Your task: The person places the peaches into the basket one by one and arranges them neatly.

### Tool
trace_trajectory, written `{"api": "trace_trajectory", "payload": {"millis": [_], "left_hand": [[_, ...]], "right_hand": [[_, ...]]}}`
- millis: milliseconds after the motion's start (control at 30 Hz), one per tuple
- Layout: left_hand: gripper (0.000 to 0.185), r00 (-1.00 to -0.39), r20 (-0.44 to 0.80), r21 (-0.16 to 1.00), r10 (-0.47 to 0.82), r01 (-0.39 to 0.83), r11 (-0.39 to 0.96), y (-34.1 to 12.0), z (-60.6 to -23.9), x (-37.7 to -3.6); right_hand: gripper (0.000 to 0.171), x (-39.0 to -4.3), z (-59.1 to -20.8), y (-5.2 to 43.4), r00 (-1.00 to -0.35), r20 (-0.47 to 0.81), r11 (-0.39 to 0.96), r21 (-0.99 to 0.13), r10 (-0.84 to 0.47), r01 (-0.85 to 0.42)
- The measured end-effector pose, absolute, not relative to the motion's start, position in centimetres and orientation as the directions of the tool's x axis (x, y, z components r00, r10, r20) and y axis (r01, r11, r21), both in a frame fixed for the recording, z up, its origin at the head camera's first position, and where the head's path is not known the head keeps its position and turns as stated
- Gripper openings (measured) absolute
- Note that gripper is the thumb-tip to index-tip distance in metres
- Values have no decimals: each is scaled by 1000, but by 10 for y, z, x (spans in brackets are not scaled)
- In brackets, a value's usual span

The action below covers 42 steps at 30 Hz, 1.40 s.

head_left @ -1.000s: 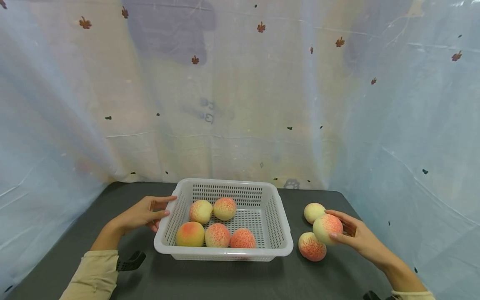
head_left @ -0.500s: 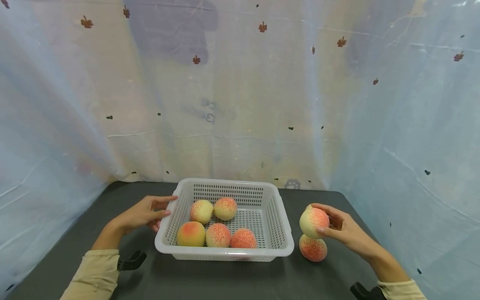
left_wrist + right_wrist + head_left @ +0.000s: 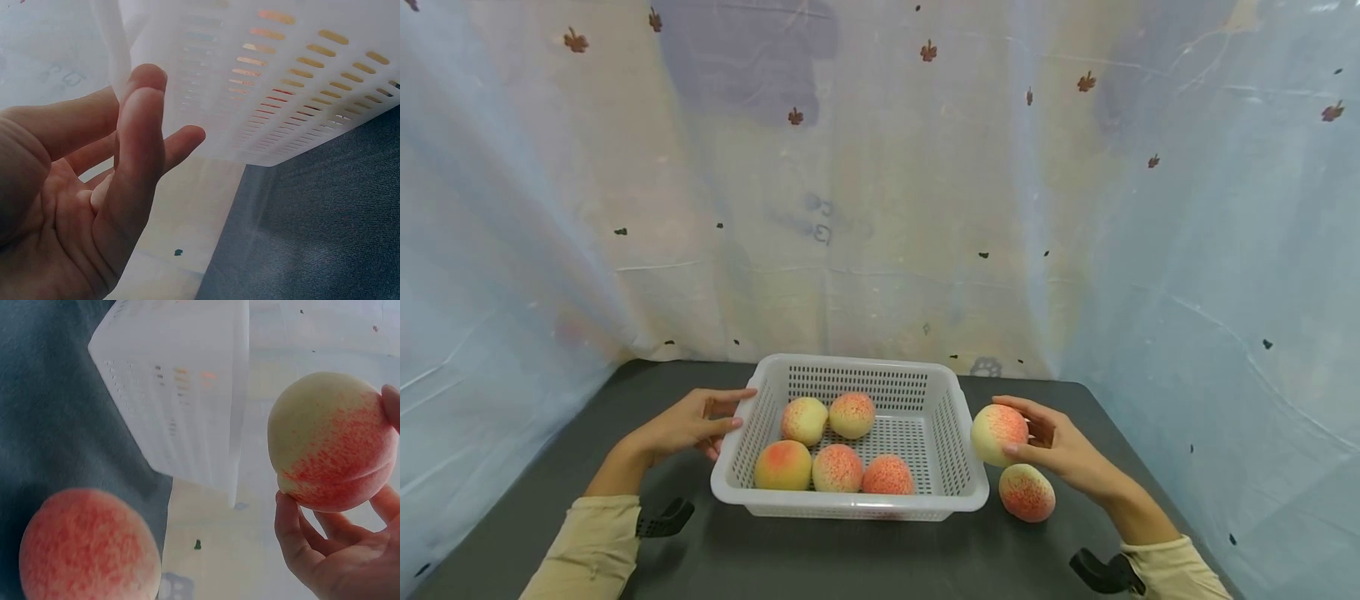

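**Operator:** Peach [image 3: 997,434], held item: I log it lifted off the table, just beside the outer right wall of the basket [image 3: 958,429], at about rim height. From the fingers it lies toward the basket, to my left of the palm. It is near enough round that I record no long axis. In the right wrist view the same peach [image 3: 331,442] shows its pale side toward the basket wall and its red blush toward the palm.

**Checker:** Start from the biggest entry, please.

**Operator:** Table [image 3: 820,558]: dark, carries everything. Basket: white, slotted, centre of table, five peaches inside: three along the near wall, two behind them. Right hand [image 3: 1056,446]: fingers curled round the held peach, thumb under, fingertips over the top. Left hand [image 3: 688,425]: fingers straight, their tips at the basket's left wall near the rim; in the left wrist view the hand [image 3: 94,206] lies loose with nothing in it, and I cannot tell whether it actually touches the plastic. Loose peach [image 3: 1027,492]: on the table below the right hand, near the basket's front right corner, apart from it.

**Checker:** Which hand is nearer the held item?

**Operator:** The right, which has it; the left is across the basket, well apart.
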<state>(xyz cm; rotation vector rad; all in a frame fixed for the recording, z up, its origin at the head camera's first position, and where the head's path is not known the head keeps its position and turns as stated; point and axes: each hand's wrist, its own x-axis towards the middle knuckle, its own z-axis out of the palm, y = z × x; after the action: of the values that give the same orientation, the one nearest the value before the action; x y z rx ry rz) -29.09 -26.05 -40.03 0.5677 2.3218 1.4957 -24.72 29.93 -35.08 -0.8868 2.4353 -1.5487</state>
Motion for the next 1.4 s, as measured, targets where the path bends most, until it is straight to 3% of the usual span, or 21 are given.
{"api": "trace_trajectory", "payload": {"millis": [800, 1400], "left_hand": [[70, -869, -39, 914, 494, 169, 370, -260, -397, -290], [70, -873, -47, 913, 485, 159, 375, -260, -400, -291]], "right_hand": [[60, -274, -333, 220, -811, 112, 319, -882, -574, -347], [58, -305, -327, 177, -855, -69, 447, -873, -513, -198]]}}
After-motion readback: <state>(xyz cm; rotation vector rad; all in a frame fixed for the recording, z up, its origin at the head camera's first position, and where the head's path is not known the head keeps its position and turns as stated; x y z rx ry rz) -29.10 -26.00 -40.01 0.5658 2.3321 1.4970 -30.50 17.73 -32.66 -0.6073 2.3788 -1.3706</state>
